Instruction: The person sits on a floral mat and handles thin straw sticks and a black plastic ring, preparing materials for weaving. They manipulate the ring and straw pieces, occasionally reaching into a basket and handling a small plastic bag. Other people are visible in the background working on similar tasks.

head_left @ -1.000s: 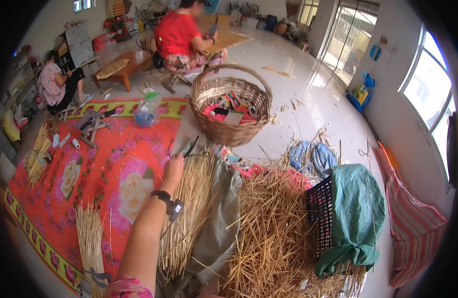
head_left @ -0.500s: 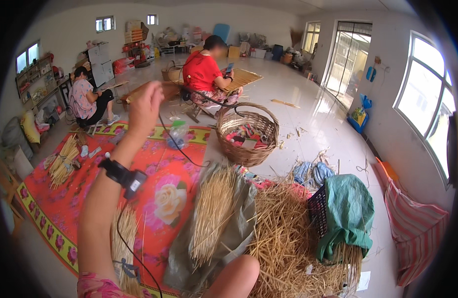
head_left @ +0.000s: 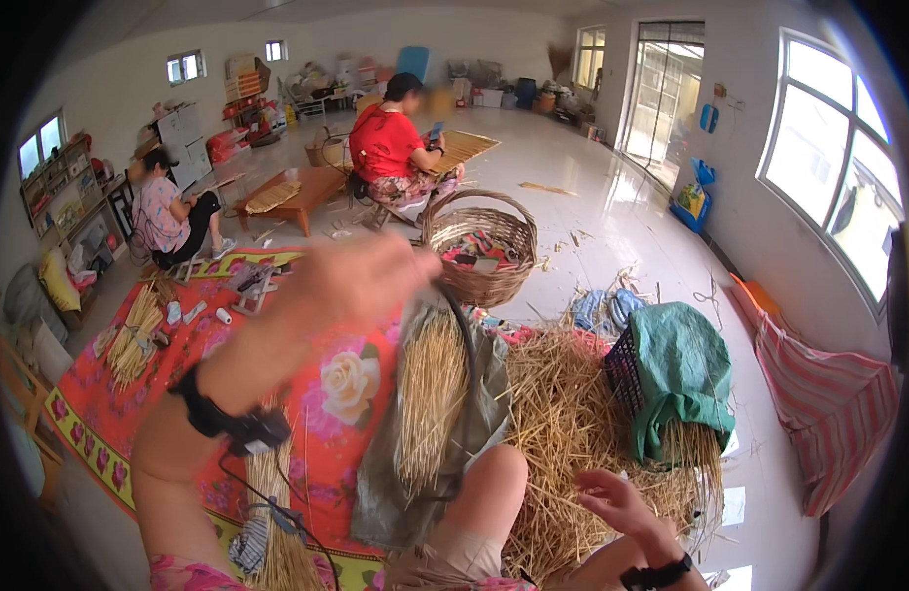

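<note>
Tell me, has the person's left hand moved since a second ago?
Yes. The left hand has lifted off the straw bundle on the grey sheet and now hangs blurred in the air, level with the wicker basket.

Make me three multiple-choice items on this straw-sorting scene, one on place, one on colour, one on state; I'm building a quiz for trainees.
1. Where does the right hand rest?
A. in the wicker basket
B. over the loose straw pile
C. on the low wooden table

2. What colour is the cloth draped over the dark crate?
A. green
B. yellow
C. white

3. How is the left hand?
A. flat on the mat
B. raised and blurred
C. inside the crate

Answers:
1 B, the right hand lies on the loose straw pile beside the knee.
2 A, the cloth over the crate is green.
3 B, the left hand is smeared, lifted above the straw bundle.
</note>
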Demonstrator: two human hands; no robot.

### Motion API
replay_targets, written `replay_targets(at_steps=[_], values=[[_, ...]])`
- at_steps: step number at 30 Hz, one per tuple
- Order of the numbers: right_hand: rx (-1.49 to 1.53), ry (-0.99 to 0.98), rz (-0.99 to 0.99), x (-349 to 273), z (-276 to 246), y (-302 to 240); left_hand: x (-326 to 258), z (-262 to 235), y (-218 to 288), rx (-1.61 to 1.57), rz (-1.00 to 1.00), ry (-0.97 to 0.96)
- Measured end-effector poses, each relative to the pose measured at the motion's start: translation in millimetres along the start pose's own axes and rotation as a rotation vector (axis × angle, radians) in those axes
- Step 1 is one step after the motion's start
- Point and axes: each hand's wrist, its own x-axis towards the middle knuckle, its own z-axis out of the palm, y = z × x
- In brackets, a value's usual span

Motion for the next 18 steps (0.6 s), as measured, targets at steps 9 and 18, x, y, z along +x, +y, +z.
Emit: replay_targets(at_steps=[9,18], values=[[0.102,-0.431,-0.283,28,114,-43,-57,56,93,-0.426,-0.278,-0.261],[0.490,-0.105,-0.184,22,73,-66,-92,92,147,-0.762,-0.660,-0.021]])
